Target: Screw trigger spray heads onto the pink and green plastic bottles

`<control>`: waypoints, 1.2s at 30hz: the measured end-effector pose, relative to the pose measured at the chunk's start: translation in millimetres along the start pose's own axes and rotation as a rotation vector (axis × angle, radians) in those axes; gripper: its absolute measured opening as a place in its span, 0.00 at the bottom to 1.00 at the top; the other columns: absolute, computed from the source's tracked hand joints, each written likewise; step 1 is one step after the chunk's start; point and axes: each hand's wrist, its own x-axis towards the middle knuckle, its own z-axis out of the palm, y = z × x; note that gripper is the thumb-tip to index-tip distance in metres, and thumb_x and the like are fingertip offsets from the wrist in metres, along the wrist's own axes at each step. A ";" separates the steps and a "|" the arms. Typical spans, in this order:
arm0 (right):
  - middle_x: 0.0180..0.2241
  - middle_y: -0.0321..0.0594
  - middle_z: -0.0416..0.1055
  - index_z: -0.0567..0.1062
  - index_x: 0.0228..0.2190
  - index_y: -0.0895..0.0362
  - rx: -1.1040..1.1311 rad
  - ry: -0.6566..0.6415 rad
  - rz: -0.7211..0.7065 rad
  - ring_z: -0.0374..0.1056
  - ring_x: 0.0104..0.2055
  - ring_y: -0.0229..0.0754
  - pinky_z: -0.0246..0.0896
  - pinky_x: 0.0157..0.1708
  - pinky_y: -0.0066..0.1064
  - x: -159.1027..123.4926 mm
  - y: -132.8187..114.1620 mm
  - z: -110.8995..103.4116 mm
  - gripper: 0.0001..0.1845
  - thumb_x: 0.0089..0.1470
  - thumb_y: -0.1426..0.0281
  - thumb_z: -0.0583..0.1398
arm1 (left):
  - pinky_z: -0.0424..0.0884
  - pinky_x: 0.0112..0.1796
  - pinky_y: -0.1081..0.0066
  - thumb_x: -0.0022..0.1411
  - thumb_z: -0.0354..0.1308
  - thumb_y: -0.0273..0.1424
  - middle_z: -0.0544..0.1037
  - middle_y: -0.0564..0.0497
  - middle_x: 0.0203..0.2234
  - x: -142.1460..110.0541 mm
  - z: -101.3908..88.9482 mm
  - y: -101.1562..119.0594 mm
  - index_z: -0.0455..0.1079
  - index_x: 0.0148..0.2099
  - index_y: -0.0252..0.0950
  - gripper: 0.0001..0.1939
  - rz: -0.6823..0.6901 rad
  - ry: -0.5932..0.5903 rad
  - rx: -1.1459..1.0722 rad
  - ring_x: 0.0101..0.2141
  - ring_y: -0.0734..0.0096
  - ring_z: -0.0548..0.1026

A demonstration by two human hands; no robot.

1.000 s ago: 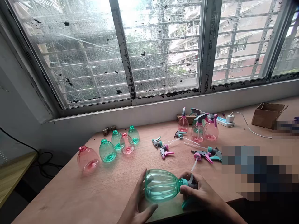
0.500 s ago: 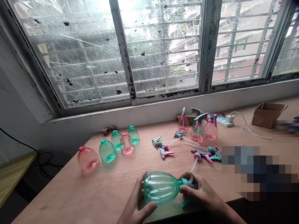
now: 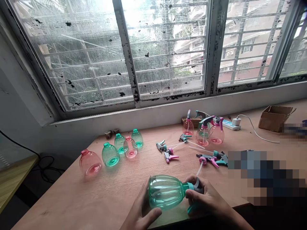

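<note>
A clear green spray bottle (image 3: 166, 193) lies sideways in the air above the table's front edge, its neck pointing right. My left hand (image 3: 144, 207) is wrapped around its base, thumb below and fingers behind. At the neck, my right hand (image 3: 203, 195) grips the grey and teal spray head (image 3: 192, 186), which sits on the bottle's mouth; part of its teal trigger shows beneath the hand. Beyond the right hand lie loose spray heads, among them a pink-collared one (image 3: 202, 159) with a white tube and a grey and teal one (image 3: 220, 156).
Headless bottles stand at the left, including a pink one (image 3: 90, 163) and a green one (image 3: 110, 156). More loose spray heads (image 3: 169, 156) lie mid-table. Bottles with heads (image 3: 203, 135), a power strip (image 3: 231, 124) and a cardboard box (image 3: 275, 118) are at the back. A blurred patch covers the right.
The green bottle has turned slightly about its long axis and shifted a little to the right. Both hands keep their hold; the things on the table stay put.
</note>
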 end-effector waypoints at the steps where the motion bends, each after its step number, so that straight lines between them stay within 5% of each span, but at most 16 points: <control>1: 0.23 0.32 0.73 0.72 0.37 0.58 -0.005 0.002 0.001 0.70 0.25 0.38 0.62 0.26 0.27 -0.2 -0.3 0.2 0.22 0.51 0.56 0.70 | 0.45 0.69 0.55 0.63 0.64 0.41 0.52 0.48 0.72 0.2 0.1 0.1 0.46 0.73 0.45 0.44 -0.002 0.002 0.015 0.70 0.52 0.49; 6: 0.23 0.33 0.73 0.72 0.38 0.58 -0.026 0.014 0.005 0.70 0.26 0.39 0.62 0.26 0.27 -0.4 -2.0 0.7 0.22 0.51 0.55 0.70 | 0.44 0.69 0.55 0.63 0.65 0.36 0.54 0.53 0.72 1.6 2.2 -8.1 0.43 0.73 0.52 0.45 0.062 0.040 0.091 0.69 0.55 0.53; 10: 0.22 0.32 0.72 0.72 0.37 0.58 -0.046 0.012 0.007 0.69 0.25 0.38 0.61 0.26 0.27 -0.6 -2.6 0.7 0.22 0.51 0.55 0.69 | 0.42 0.69 0.55 0.58 0.69 0.39 0.51 0.50 0.72 2.5 1.7 -14.0 0.42 0.73 0.48 0.50 0.059 0.062 0.106 0.70 0.52 0.48; 14: 0.22 0.31 0.72 0.72 0.37 0.58 -0.058 0.009 0.006 0.68 0.25 0.38 0.60 0.26 0.26 -0.4 -2.1 0.7 0.22 0.50 0.55 0.69 | 0.45 0.69 0.52 0.61 0.64 0.44 0.54 0.45 0.71 3.1 1.3 -9.7 0.48 0.73 0.42 0.44 0.018 0.061 0.072 0.70 0.48 0.51; 21: 0.24 0.33 0.73 0.72 0.37 0.58 -0.054 -0.008 0.012 0.69 0.27 0.39 0.61 0.28 0.27 0.4 -0.1 -0.2 0.21 0.51 0.55 0.69 | 0.44 0.69 0.53 0.63 0.64 0.37 0.52 0.50 0.72 3.0 2.5 -8.3 0.44 0.73 0.49 0.44 0.086 0.068 0.157 0.70 0.52 0.49; 29: 0.24 0.32 0.73 0.72 0.37 0.58 -0.066 -0.007 -0.004 0.69 0.27 0.38 0.61 0.27 0.27 1.0 0.0 -0.9 0.21 0.51 0.56 0.69 | 0.43 0.69 0.53 0.63 0.63 0.41 0.50 0.46 0.73 0.5 0.7 -4.3 0.43 0.73 0.42 0.45 0.012 0.040 0.135 0.71 0.51 0.48; 36: 0.23 0.33 0.74 0.72 0.38 0.58 -0.061 -0.004 0.013 0.70 0.27 0.39 0.62 0.28 0.28 0.5 -0.1 -0.2 0.23 0.50 0.55 0.70 | 0.41 0.69 0.54 0.63 0.63 0.38 0.50 0.51 0.73 1.7 3.4 -5.7 0.40 0.73 0.49 0.45 0.063 0.037 0.133 0.70 0.53 0.48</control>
